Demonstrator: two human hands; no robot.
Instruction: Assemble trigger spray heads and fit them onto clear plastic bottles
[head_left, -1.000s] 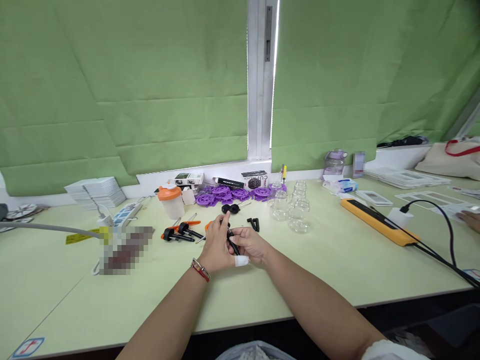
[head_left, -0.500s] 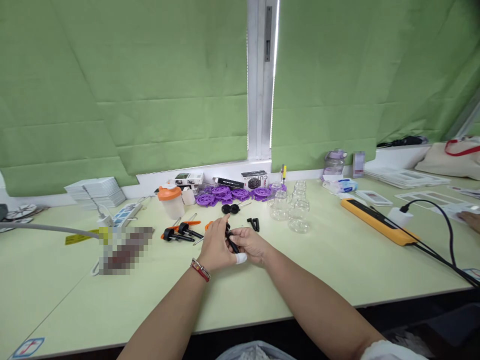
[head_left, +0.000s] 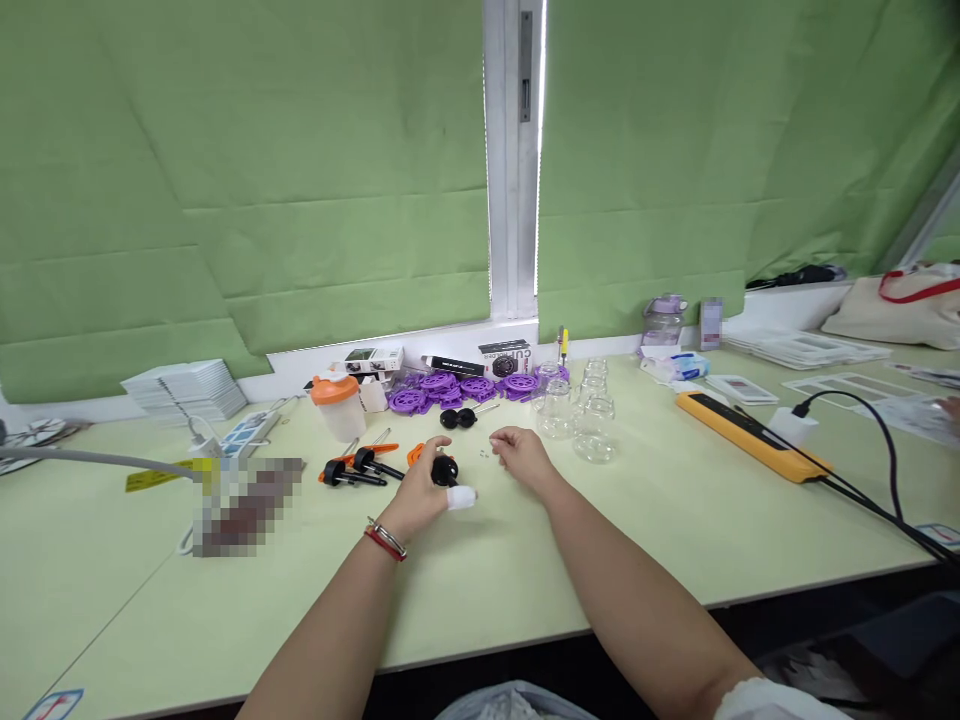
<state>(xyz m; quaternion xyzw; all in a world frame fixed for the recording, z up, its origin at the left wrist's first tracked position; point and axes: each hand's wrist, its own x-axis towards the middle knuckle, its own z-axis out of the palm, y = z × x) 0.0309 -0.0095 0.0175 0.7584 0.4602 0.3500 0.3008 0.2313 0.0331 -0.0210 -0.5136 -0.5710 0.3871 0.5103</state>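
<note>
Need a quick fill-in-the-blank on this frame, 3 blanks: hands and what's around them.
The left hand holds a small ____ part. The right hand rests on the table with nothing in its ____. Beyond the right hand stand clear glass ____. Missing words: black; fingers; jars.

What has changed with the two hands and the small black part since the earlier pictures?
The hands have come apart. The left hand keeps the small black part; the right hand has let go, moved right and a little away, and now rests open on the table near the glass jars. The purple parts, the orange-lidded cup and the orange power strip stayed as they were.
</note>
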